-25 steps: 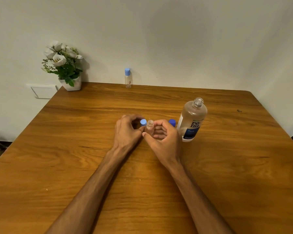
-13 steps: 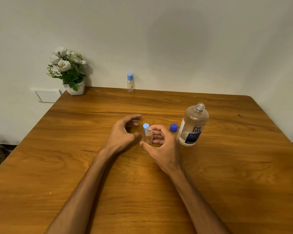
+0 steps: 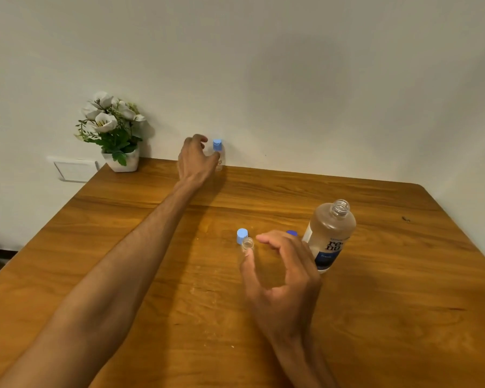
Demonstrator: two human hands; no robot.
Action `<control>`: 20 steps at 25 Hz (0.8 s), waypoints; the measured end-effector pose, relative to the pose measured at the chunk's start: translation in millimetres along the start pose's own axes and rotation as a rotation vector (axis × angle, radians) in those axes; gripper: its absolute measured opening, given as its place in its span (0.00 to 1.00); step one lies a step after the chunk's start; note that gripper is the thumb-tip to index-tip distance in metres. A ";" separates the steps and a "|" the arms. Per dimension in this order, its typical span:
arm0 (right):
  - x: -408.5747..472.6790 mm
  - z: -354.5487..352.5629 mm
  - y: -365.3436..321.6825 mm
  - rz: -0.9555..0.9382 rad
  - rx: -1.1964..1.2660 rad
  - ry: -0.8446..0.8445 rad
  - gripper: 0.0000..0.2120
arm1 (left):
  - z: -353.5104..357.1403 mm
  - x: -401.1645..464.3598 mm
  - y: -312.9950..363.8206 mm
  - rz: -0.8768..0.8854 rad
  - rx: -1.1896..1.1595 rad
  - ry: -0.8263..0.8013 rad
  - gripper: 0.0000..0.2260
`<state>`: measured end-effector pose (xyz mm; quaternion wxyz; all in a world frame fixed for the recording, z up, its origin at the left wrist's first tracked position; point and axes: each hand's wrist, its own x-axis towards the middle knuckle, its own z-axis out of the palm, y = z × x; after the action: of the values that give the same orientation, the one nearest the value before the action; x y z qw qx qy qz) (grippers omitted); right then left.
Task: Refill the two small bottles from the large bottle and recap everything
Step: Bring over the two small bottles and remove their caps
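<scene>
Two small bottles (image 3: 247, 245) upright: left hand (image 3: 194, 159) grip closing round far capped one (image 3: 218, 154); right hand (image 3: 280, 278) open, empty.

Left grip (image 3: 195, 157) outstretched, right grip (image 3: 282, 271) curled.

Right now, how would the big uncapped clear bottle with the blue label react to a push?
The large clear bottle is tall and only partly full, so it probably tips if pushed high. Uncapped, it would likely spill. Smooth plastic on the wooden table may slide if pushed low.
</scene>
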<state>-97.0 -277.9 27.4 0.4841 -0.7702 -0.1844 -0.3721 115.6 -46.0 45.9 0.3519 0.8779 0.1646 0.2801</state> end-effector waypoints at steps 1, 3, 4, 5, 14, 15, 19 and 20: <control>0.4 0.6 1.7 0.003 0.002 -0.006 0.08 | 6.2 10.8 0.6 0.012 0.005 -0.005 0.23; 2.4 1.7 5.5 0.014 0.010 -0.014 0.05 | 16.8 26.9 0.0 0.037 -0.005 0.003 0.20; 4.0 2.4 7.3 0.026 0.015 -0.017 0.05 | 20.9 32.4 -2.0 0.044 -0.011 0.017 0.17; 5.7 3.0 9.0 0.045 0.019 -0.023 0.05 | 23.7 35.6 -3.1 0.044 -0.023 0.027 0.15; 7.7 0.2 12.8 0.148 0.053 -0.026 0.04 | 0.2 -3.2 6.3 0.019 -0.249 0.142 0.14; 9.0 -0.2 9.8 0.170 0.080 -0.023 0.04 | -11.8 -14.3 6.9 -0.014 -0.340 0.127 0.14; 11.3 -3.9 -9.2 0.219 0.186 -0.040 0.04 | -71.8 -81.2 10.5 -0.096 -0.652 -0.100 0.08; 10.4 -5.0 -15.0 0.212 0.196 -0.059 0.04 | -87.7 -100.5 11.3 -0.098 -0.688 -0.167 0.08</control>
<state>-101.7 -276.2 45.6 0.5878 -0.7450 -0.1514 -0.2765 -16.0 -56.6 68.4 0.6520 0.7190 0.0731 0.2293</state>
